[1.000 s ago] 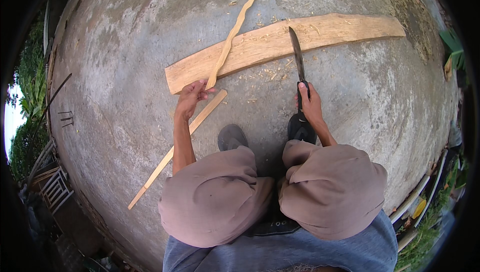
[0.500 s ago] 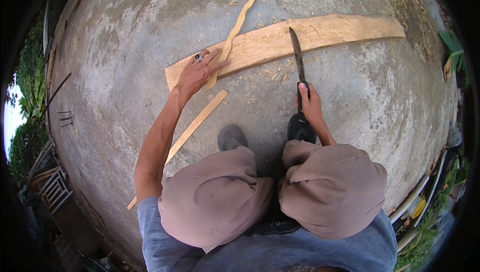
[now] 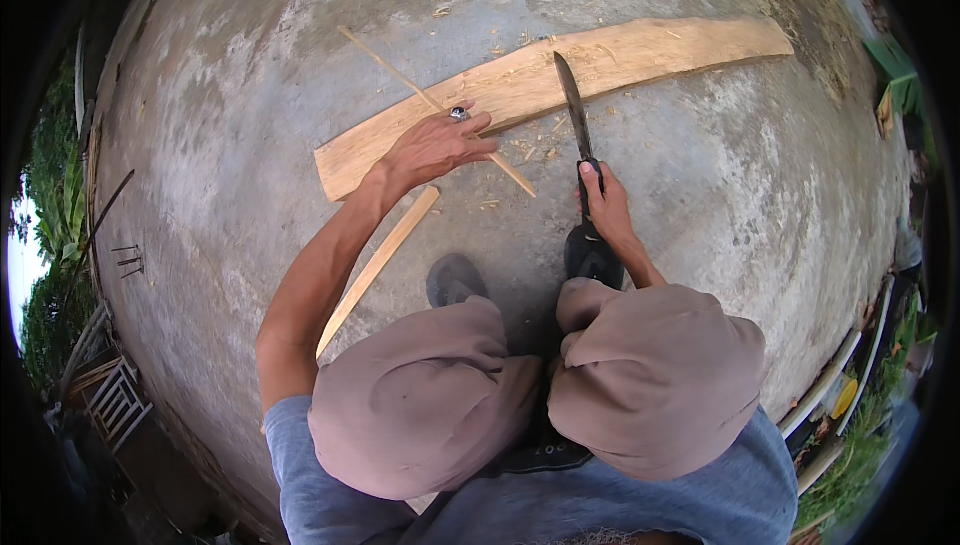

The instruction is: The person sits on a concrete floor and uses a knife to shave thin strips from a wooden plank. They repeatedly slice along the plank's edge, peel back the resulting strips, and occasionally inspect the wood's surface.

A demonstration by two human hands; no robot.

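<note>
My left hand (image 3: 437,148), a ring on one finger, is closed on a narrow wooden strip (image 3: 388,67) over a long wooden plank (image 3: 365,143). The strip lies slantwise across the plank; one end points to the far left and the other pokes out past my fingers toward my feet. Its middle is hidden by the hand. In my right hand (image 3: 607,207) is a long knife (image 3: 574,100) with a black handle. The dark blade points away from me, its tip over the plank's near side. A second, straight wooden strip (image 3: 378,265) rests on the ground beside my left forearm.
Pale wood shavings (image 3: 530,153) are scattered on and around the plank. The ground is rough concrete (image 3: 230,205). My feet, in dark footwear (image 3: 457,279), stand just this side of the plank. Plants (image 3: 62,195) and a white slatted frame (image 3: 118,405) line the left edge.
The wooden strip has turned in my left hand: its far end swung left and its wavy broad face no longer shows. My left fingers have closed round it. The knife keeps nearly the same pose.
</note>
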